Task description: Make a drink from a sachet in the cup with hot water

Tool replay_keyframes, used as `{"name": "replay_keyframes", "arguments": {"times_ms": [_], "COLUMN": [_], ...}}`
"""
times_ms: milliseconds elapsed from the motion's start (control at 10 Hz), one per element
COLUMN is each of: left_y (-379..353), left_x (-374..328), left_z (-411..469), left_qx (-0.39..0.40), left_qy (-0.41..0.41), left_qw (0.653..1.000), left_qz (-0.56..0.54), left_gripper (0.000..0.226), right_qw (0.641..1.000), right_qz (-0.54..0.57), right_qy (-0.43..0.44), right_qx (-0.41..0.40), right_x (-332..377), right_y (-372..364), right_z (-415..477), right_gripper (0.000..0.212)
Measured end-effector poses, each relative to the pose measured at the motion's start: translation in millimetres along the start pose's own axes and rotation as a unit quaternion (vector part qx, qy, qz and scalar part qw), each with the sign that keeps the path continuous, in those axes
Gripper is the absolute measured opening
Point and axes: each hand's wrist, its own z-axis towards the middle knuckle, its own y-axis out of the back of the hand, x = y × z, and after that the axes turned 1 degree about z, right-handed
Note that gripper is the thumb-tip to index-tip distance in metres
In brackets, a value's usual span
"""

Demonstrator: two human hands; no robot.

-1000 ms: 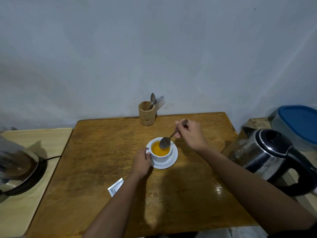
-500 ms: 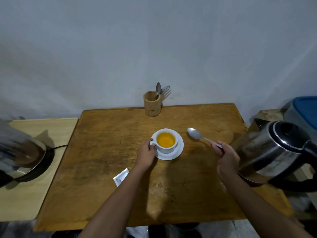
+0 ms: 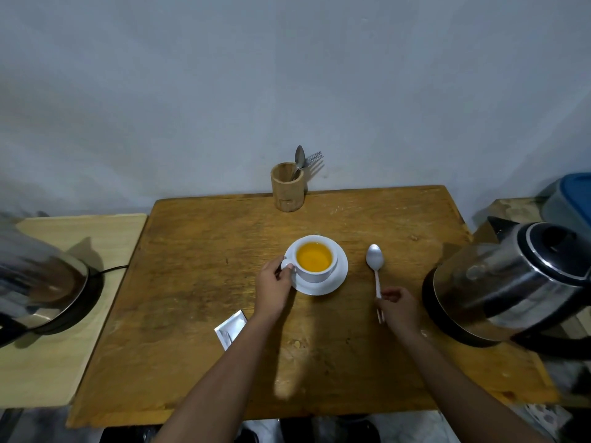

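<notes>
A white cup (image 3: 316, 274) filled with orange drink stands on a white saucer (image 3: 339, 276) in the middle of the wooden table (image 3: 198, 282). My left hand (image 3: 274, 287) pinches the cup's handle. To the right of the saucer a metal spoon (image 3: 374, 259) lies flat on the table, bowl pointing away from me. My right hand (image 3: 398, 308) rests on the spoon's handle, fingers closed over its near end. A torn silver sachet (image 3: 231, 327) lies on the table beside my left forearm.
An electric kettle (image 3: 511, 282) stands at the table's right edge, close to my right hand. A wooden holder (image 3: 287, 190) with a spoon and fork sits at the back by the wall. A metal pot (image 3: 35, 289) on a low side table is at the left.
My right hand lifted the spoon out of the cup, carried it to the right and lowered it flat onto the table. My left hand stayed on the cup's handle.
</notes>
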Motion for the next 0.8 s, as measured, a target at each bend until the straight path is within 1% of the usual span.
{"name": "replay_keyframes", "arguments": {"times_ms": [100, 200, 300, 500, 600, 700, 800], "left_y": [0.1, -0.1, 0.1, 0.6, 1.5, 4.3, 4.5], "left_x": [1.0, 0.8, 0.3, -1.4, -1.3, -5.2, 2.6], "left_z": [-1.5, -2.5, -1.9, -1.0, -1.5, -1.2, -2.9], "left_qx": [-0.010, -0.011, -0.004, 0.009, 0.018, 0.034, 0.003], "left_qy": [0.009, 0.005, 0.011, 0.005, -0.013, -0.033, -0.034], "left_qw": [1.000, 1.000, 1.000, 1.000, 1.000, 0.999, 0.999], "left_qz": [-0.012, -0.006, -0.015, -0.008, 0.003, 0.003, 0.016], "left_gripper": [0.038, 0.038, 0.039, 0.037, 0.033, 0.029, 0.032], "right_qw": [0.995, 0.985, 0.978, 0.976, 0.967, 0.960, 0.948], "right_qz": [-0.069, -0.118, -0.137, -0.149, -0.193, -0.221, -0.244], "right_qy": [0.066, 0.127, 0.155, 0.158, 0.164, 0.163, 0.205], "right_qx": [0.018, 0.019, 0.025, 0.032, 0.035, 0.046, 0.008], "right_x": [1.3, 0.5, 1.9, -0.9, 0.2, 3.8, 4.3], "right_y": [-2.0, -3.7, -3.4, -6.2, -5.5, -3.9, -1.9], "right_z": [-2.9, -3.5, -4.1, 0.8, 6.4, 9.8, 11.8], "right_gripper": [0.023, 0.018, 0.017, 0.015, 0.009, 0.008, 0.006]}}
